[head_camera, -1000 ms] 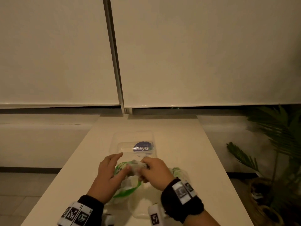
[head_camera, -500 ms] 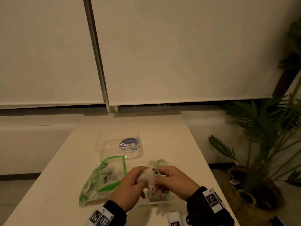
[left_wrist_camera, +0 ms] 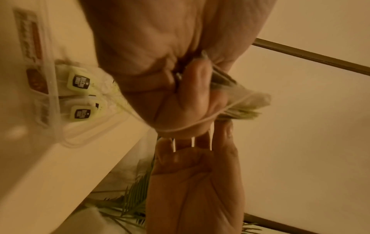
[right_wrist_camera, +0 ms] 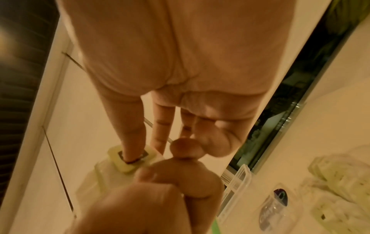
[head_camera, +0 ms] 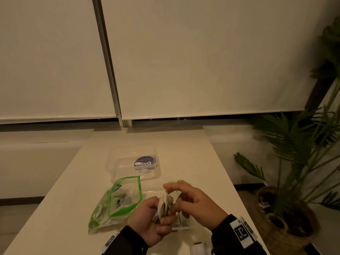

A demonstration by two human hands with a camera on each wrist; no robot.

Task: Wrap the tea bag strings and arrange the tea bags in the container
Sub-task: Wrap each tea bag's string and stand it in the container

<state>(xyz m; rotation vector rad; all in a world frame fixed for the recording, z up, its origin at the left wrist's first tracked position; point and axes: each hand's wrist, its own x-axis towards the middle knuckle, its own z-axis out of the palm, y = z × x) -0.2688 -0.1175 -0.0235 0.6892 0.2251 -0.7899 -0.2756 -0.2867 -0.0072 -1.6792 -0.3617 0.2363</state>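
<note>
In the head view my left hand (head_camera: 161, 216) grips a pale tea bag (head_camera: 164, 205) upright above the near table edge. My right hand (head_camera: 170, 187) is just above it, fingertips pinching the string. The left wrist view shows the string (left_wrist_camera: 190, 128) looped over my left thumb and round the tea bag (left_wrist_camera: 242, 102). Its yellow tag (right_wrist_camera: 128, 161) sits under a right finger in the right wrist view. Under both hands lies the clear container (head_camera: 184, 226), with wrapped tea bags (left_wrist_camera: 79, 81) inside it.
A green-edged zip bag (head_camera: 117, 201) with more tea bags lies left of my hands. The clear lid (head_camera: 136, 162) with a dark round label sits farther back. A potted palm (head_camera: 294, 162) stands off the table's right edge.
Both hands moved right, from over the zip bag to over the container. My right hand has since risen above the tea bag, drawing the string up.
</note>
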